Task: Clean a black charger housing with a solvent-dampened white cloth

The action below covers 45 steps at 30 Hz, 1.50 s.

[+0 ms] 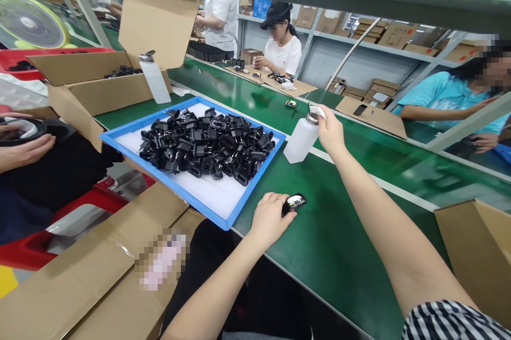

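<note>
My left hand (272,218) is closed around a small black plastic housing (285,206) on the green table, with a circuit board (296,201) showing at its open end. My right hand (330,131) is at the metal top of a translucent white dispenser bottle (302,141). Its fingers pinch what looks like a small white cloth (317,110) against that top. Left of my hands, a blue-rimmed tray (255,191) with a white lining bears a heap of black plastic parts (207,143).
A second dispenser bottle (155,80) stands beside an open cardboard box (115,90). Cardboard boxes (91,255) lie at lower left, and another box (475,249) is at right. A loose circuit board (291,104) lies on the green belt (339,151). Several people work around it.
</note>
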### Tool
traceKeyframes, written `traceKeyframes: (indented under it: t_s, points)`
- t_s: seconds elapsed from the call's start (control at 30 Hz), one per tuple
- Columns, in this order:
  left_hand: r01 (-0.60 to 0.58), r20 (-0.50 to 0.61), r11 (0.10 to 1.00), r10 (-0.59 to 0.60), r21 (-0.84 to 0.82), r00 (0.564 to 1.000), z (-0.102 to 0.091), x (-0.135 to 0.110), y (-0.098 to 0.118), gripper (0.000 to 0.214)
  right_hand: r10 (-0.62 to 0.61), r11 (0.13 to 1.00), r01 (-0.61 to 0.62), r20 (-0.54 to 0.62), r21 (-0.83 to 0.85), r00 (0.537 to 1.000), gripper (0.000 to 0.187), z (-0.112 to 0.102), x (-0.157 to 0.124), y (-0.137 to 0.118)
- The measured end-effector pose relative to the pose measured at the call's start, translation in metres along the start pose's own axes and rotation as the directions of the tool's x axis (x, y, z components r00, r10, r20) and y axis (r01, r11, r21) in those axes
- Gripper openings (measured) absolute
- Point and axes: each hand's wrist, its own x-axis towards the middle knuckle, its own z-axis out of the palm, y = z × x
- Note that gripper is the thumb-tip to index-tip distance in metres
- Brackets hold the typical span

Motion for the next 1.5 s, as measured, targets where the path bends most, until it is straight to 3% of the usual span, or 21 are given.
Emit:
traceKeyframes:
  t_s: [0.2, 0.37, 0.43, 0.5, 0.57, 0.63, 0.73, 0.83, 0.93, 1.03, 1.13, 1.23, 1.3, 1.4, 1.5]
  points:
    - [-0.006, -0.006, 1.000, 0.006, -0.002, 1.000, 0.001, 0.000, 0.000, 0.025, -0.061, 0.996, 0.061, 0.000, -0.061, 0.998, 0.041, -0.003, -0.002, -0.001]
    - [-0.008, -0.003, 1.000, 0.008, 0.003, 1.000, 0.001, 0.000, -0.002, 0.025, -0.350, 0.890, 0.368, 0.116, -0.268, 0.930, 0.041, -0.006, -0.011, -0.001]
    - [-0.007, 0.001, 1.000, 0.007, 0.005, 1.000, 0.001, 0.000, -0.002, 0.026, -0.376, 0.875, 0.395, 0.119, -0.280, 0.919, 0.040, -0.010, -0.012, -0.004]
    - [-0.007, 0.003, 1.000, 0.007, 0.008, 1.000, 0.001, 0.000, -0.002, 0.026, -0.292, 0.930, 0.299, 0.061, -0.212, 0.954, 0.037, -0.018, -0.011, -0.008]
    - [-0.007, 0.003, 1.000, 0.007, 0.011, 1.000, 0.001, 0.000, -0.001, 0.026, -0.106, 0.993, 0.105, -0.019, -0.061, 0.994, 0.033, -0.031, -0.009, -0.015]
    - [-0.006, 0.002, 1.000, 0.006, 0.014, 1.000, 0.001, 0.000, -0.001, 0.026, 0.106, 0.986, -0.103, -0.012, 0.128, 0.994, 0.029, -0.047, -0.010, -0.020]
    - [-0.006, -0.002, 1.000, 0.006, 0.014, 1.000, 0.001, 0.001, -0.001, 0.026, 0.259, 0.924, -0.295, 0.168, 0.243, 0.951, 0.024, -0.062, -0.029, -0.023]
    - [-0.008, -0.010, 1.000, 0.008, 0.013, 1.000, 0.001, 0.001, -0.001, 0.027, 0.283, 0.904, -0.369, 0.347, 0.214, 0.894, 0.024, -0.057, -0.074, -0.024]
    - [-0.003, -0.019, 1.000, 0.004, 0.013, 1.000, 0.002, 0.002, -0.002, 0.027, 0.177, 0.938, -0.273, 0.384, 0.212, 0.906, 0.032, -0.038, -0.130, -0.030]
    - [0.010, -0.030, 1.000, -0.009, 0.007, 1.000, 0.004, 0.003, -0.002, 0.028, -0.052, 0.988, 0.002, 0.328, 0.151, 0.943, 0.036, -0.020, -0.172, -0.039]
    - [0.012, -0.024, 1.000, -0.012, 0.012, 1.000, 0.004, 0.003, -0.003, 0.030, -0.268, 0.963, 0.268, 0.256, 0.035, 0.929, 0.041, -0.009, -0.191, -0.046]
    - [-0.001, -0.021, 1.000, 0.002, 0.030, 1.000, 0.003, 0.002, -0.004, 0.023, -0.362, 0.926, 0.377, 0.246, -0.015, 0.899, 0.047, -0.003, -0.198, -0.052]
    - [-0.012, -0.023, 0.999, 0.012, 0.035, 1.000, 0.002, 0.001, -0.004, 0.018, -0.388, 0.918, 0.395, 0.260, 0.028, 0.884, 0.050, -0.004, -0.202, -0.056]
    - [-0.011, -0.011, 1.000, 0.011, 0.019, 1.000, -0.001, 0.001, -0.005, 0.021, -0.366, 0.929, 0.321, 0.315, 0.186, 0.876, 0.049, -0.013, -0.204, -0.062]
    - [0.001, 0.012, 1.000, -0.001, 0.003, 1.000, 0.000, 0.003, -0.005, 0.028, -0.239, 0.928, 0.049, 0.492, 0.369, 0.837, 0.038, -0.034, -0.195, -0.064]
